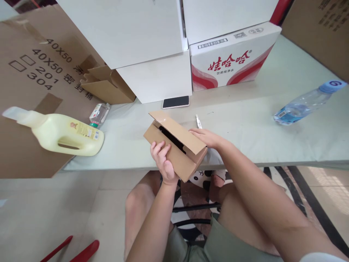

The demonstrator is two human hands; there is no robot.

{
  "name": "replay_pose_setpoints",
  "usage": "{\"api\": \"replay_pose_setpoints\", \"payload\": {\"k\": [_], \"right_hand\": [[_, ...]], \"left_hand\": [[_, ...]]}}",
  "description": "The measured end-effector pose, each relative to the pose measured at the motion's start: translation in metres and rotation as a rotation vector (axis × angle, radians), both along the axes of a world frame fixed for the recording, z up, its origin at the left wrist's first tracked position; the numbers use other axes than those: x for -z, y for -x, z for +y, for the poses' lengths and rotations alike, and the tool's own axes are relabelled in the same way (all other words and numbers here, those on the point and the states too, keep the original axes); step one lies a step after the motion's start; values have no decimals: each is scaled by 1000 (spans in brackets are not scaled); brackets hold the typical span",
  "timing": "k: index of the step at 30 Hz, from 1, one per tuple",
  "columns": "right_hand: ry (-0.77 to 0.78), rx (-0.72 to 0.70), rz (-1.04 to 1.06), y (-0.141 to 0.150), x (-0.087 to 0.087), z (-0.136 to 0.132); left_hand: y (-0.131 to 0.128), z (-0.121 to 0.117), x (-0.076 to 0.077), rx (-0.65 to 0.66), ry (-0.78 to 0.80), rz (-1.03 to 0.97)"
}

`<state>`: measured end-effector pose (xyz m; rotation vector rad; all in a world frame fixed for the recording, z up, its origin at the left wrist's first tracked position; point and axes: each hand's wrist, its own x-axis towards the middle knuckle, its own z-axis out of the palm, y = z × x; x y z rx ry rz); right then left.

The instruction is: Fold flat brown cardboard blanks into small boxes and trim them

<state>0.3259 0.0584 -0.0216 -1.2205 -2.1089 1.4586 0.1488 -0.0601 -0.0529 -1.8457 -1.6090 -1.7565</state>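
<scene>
A small brown cardboard box (178,136) is held tilted at the table's front edge, between both my hands. Two of its flaps stand partly raised, with a dark gap between them. My left hand (163,158) grips the near side, its fingers bent over the front flap. On the far right side lies my right hand (205,138), pressed to the box; most of its fingers are hidden behind it. Just beyond that hand a white pen-like item (199,122) lies on the table. A phone (176,102) lies farther back, dark screen up.
Stacked white cartons (160,76) and a red-and-white water carton (231,62) line the back. Leftward are a yellow jug (68,133), a small clear bottle (99,113), an open cardboard box (109,85) and a large carton (29,91). A water bottle (305,105) lies right.
</scene>
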Motion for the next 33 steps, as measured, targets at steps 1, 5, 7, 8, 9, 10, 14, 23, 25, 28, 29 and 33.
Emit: {"api": "replay_pose_setpoints", "payload": {"k": [1,5,7,8,9,10,14,23,25,28,29,33], "right_hand": [[-1,-3,1,0,0,0],[-22,-5,6,-1,0,0],[-21,-2,6,0,0,-1],[-16,1,6,0,-1,-1],[-11,1,5,0,-2,-1],[-6,1,3,0,-3,-1],[6,1,-3,1,-4,-2],[-4,1,-4,0,-2,-1],[-5,2,-13,0,-2,-1],[-13,-3,-18,0,-3,-1],[-17,-6,-16,0,-3,-1],[-20,-2,-9,0,-4,-1]], "left_hand": [[0,0,0,-3,2,-1],[0,0,0,-11,5,-12],[0,1,0,5,-7,-24],[-1,1,0,12,-13,-29],[-1,1,0,17,-17,-33],[-1,1,0,21,-17,-35],[-1,2,0,25,-12,-36],[0,1,2,-15,4,-17],[0,1,2,-4,-6,-13],[0,1,2,-7,-8,-4],[0,1,1,-11,-8,-2],[0,2,1,-10,-22,-3]]}}
